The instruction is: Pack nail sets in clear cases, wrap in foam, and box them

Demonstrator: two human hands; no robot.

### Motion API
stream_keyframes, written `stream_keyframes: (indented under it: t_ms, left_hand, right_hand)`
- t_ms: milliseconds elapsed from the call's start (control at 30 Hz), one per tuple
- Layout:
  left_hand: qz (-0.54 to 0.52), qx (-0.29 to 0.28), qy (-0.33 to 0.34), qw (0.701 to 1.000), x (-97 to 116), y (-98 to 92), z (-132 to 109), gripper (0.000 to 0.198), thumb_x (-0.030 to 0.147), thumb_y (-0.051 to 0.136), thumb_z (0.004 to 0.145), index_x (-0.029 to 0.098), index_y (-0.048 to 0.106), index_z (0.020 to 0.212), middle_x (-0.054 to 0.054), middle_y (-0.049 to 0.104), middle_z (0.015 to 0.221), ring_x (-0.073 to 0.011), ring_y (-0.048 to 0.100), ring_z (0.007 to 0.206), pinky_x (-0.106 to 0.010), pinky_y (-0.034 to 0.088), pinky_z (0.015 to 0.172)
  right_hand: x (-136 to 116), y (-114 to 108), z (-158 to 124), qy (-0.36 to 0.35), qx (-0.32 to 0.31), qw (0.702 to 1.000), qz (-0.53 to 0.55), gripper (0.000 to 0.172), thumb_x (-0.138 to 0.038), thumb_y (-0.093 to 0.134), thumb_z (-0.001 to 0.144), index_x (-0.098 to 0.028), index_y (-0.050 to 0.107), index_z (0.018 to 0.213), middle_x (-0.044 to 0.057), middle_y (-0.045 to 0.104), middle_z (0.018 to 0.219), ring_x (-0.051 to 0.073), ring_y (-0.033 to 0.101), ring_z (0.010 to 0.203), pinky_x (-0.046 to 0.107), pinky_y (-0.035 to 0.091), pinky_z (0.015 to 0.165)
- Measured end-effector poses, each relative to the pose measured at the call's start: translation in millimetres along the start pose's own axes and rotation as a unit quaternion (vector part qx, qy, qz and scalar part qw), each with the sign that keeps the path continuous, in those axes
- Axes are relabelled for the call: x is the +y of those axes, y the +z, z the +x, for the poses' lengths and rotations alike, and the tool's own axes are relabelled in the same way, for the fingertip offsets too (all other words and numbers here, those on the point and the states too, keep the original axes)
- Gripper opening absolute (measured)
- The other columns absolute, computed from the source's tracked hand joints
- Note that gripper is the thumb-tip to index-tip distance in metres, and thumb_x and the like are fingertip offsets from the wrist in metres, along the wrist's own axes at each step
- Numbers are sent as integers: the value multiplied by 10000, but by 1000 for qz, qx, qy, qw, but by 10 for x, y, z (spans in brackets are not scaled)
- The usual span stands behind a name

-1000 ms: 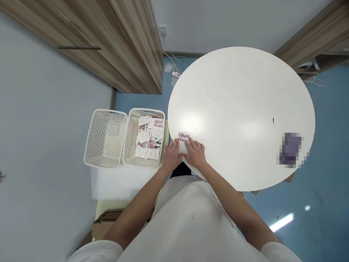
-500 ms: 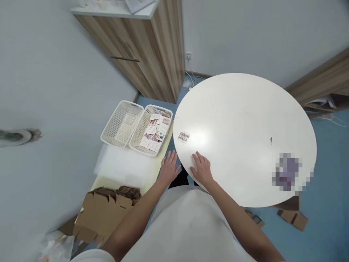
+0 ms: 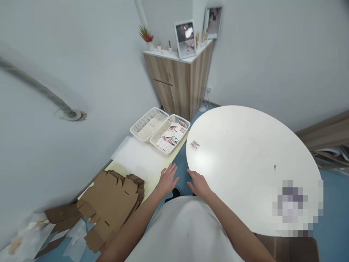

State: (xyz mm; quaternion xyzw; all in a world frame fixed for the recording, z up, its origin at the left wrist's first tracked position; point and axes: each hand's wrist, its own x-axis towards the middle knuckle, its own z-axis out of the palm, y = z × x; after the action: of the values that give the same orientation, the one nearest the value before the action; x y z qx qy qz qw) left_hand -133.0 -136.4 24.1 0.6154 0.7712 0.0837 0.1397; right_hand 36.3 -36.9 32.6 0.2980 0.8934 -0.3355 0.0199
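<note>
My left hand [image 3: 167, 179] is in the air between the side bench and the round table, fingers stretched and holding nothing. At the near left edge of the white round table [image 3: 245, 163], my right hand [image 3: 199, 183] is open too, with nothing in it; I cannot tell if it touches the top. Beyond it on the table lies a small pack of nail-shaped pieces in two rows [image 3: 194, 145]. Ahead of my left hand, a white basket [image 3: 188, 127] contains several printed cards and small packets [image 3: 170, 136].
A second white basket [image 3: 136, 130] stands left of the first. White sheets [image 3: 131, 156] and flattened cardboard boxes [image 3: 111, 203] lie on the bench. A wooden cabinet [image 3: 180, 83] with picture frames stands in the corner. A blurred-out patch covers something at the table's right.
My view has tilted up and turned left, bringing the cabinet top into sight. Both hands stay open; the right one is now nearer the table's edge. The baskets and pack keep their places.
</note>
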Motion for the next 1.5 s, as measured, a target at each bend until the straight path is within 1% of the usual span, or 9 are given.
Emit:
stream_keyframes:
  t_ms: [167,333,600,900,1067,1233,1300,1367,1500]
  left_hand:
    - [-40,-1,15,999,-264,-234,-130,410,283,421,823,217,424,1228,-89,488,1275,-216,389,1225,-385,351,953]
    - [-86,24,20,996,-573,-426,-223,389,293,446,802,229,468,1184,-66,560,1193,-215,502,1116,-335,407,894]
    - [-126,6,44,991,-861,-596,-173,377,335,430,809,219,496,1161,-60,588,1149,-214,552,1038,-338,422,859]
    - [-160,-3,-1,987,-1061,-663,299,376,346,450,799,213,511,1145,-57,597,1129,-210,553,1026,-329,429,862]
    - [-149,10,-38,988,-1289,-753,651,374,337,464,806,187,505,1146,-77,559,1174,-215,511,1079,-354,411,905]
    - [-186,57,-99,976,-1587,-836,1177,409,380,479,803,153,508,1141,-108,511,1219,-225,447,1150,-373,360,974]
    - [-234,71,-143,959,-1739,-860,1405,417,404,464,809,157,508,1143,-101,517,1210,-217,452,1145,-365,356,977]
    - [-303,76,-232,921,-1921,-876,1613,439,437,446,811,160,507,1146,-100,524,1204,-216,479,1116,-358,378,949]
    - [-488,53,-382,783,-2321,-871,1939,578,572,362,803,166,471,1198,-112,483,1268,-242,469,1140,-360,404,897]
  right_hand:
    - [-293,-26,215,-41,-47,998,-19,545,-228,464,784,-214,318,1310,95,554,1096,200,574,888,323,440,734]
    - [-552,-54,401,-68,-54,993,-74,514,-233,472,782,-201,365,1284,104,547,1133,211,569,935,317,436,763]
    - [-672,-87,545,-47,-66,992,-96,447,-262,464,798,-220,421,1241,79,579,1071,189,595,863,292,449,707]
    - [-534,-230,1122,-55,-51,995,-61,409,-237,462,809,-218,443,1218,73,579,1072,181,583,886,288,453,711]
    - [-506,-310,1743,-76,-40,996,-33,381,-254,438,820,-186,464,1194,81,572,1098,186,556,938,309,443,783]
    - [-525,-460,2490,-110,-20,994,-18,358,-263,437,817,-176,497,1159,90,569,1104,215,507,1023,343,414,847]
    - [-566,-501,2826,-115,-10,993,-8,335,-267,438,814,-173,520,1125,93,571,1083,218,509,1009,348,410,849]
    - [-629,-502,3188,-115,3,993,-3,332,-270,431,816,-150,528,1110,106,562,1087,221,501,1017,358,391,881]
    - [-758,-362,3968,-104,-65,992,-24,357,-218,432,800,-127,506,1137,129,516,1164,240,452,1098,371,350,929]
